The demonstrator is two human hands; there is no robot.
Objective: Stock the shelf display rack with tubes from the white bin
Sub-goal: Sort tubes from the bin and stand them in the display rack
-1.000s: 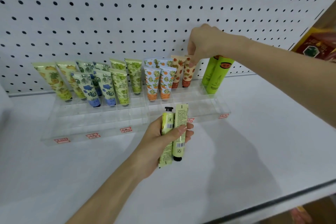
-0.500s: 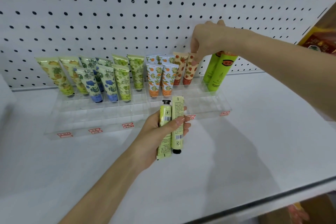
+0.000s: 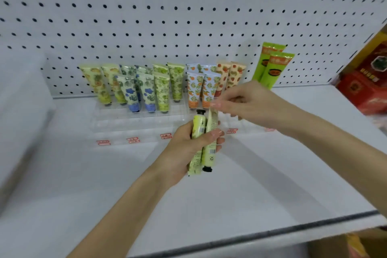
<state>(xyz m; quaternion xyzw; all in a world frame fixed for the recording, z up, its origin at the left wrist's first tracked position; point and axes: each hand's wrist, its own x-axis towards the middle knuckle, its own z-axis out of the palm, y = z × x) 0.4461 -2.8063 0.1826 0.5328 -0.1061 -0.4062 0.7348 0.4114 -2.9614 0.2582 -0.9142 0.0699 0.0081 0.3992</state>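
Note:
My left hand (image 3: 188, 148) is shut on two yellow-green tubes (image 3: 206, 144), held side by side, one cap up and one cap down. My right hand (image 3: 249, 102) has its thumb and forefinger pinched on the flat upper end of the right-hand tube. Just behind both hands stands the clear stepped display rack (image 3: 146, 120). Its back rows hold several patterned tubes (image 3: 146, 90), yellow, blue, green, orange and strawberry. Two taller green tubes (image 3: 271, 67) stand at its right end.
A white pegboard wall (image 3: 188, 16) backs the white shelf (image 3: 272, 174), whose dark front edge (image 3: 272, 233) runs below my arms. Red boxes (image 3: 362, 90) sit at the right. A blurred white shape (image 3: 21, 94), possibly the bin, fills the left edge.
My right hand left the strawberry tubes at the back of the rack and came down to the tubes in my left hand. My left hand stayed shut on its two tubes.

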